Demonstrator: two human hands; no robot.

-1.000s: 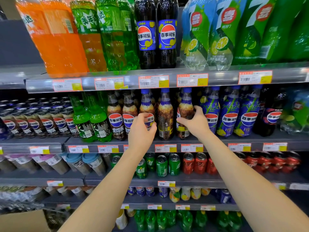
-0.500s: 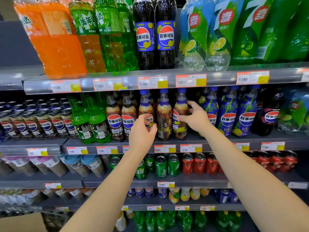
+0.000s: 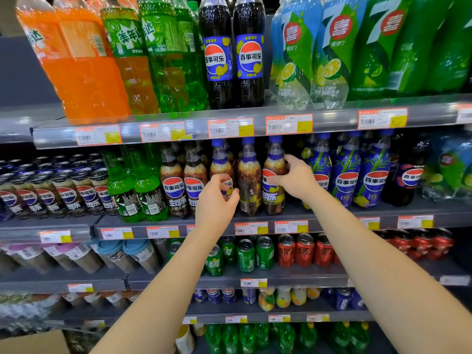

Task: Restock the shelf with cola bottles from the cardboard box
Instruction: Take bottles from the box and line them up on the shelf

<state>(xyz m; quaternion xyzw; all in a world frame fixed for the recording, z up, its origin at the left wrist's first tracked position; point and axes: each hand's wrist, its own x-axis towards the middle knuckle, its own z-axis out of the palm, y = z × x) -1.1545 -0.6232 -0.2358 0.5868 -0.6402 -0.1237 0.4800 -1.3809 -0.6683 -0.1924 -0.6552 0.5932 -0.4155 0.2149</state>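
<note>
Three blue-capped cola bottles stood upright in a row at the front of the second shelf (image 3: 332,213), and both my hands were on that row. My right hand (image 3: 297,178) was wrapped around the right-hand cola bottle (image 3: 273,175), thumb across the label at the front, fingers (image 3: 293,159) curled round its right side up by the shoulder. A firm hold, bottle standing on the shelf. My left hand (image 3: 214,200) was closed around the left-hand cola bottle (image 3: 219,162) at label height, fingers bunched over the logo, and only the neck and cap showed above my knuckles. Whether its base sat on the shelf I couldn't tell; my hand hid it. Between the two stood the middle cola bottle (image 3: 249,180), touched by neither hand, its label turned sideways.

Just left of my left hand stood two brown-topped cola bottles (image 3: 184,180), then green bottles (image 3: 135,190), then a bank of dark cans (image 3: 51,192). To the right of my right hand stood bamboo-print blue bottles (image 3: 357,172). Above, big bottles of orange soda (image 3: 76,67), green soda, dark cola (image 3: 235,54) and lemon-lime lined the top shelf. Below my forearms sat green cans (image 3: 252,254) and red cans (image 3: 304,250). The cardboard box (image 3: 33,343) showed only a corner at the bottom left, well apart from both hands.
</note>
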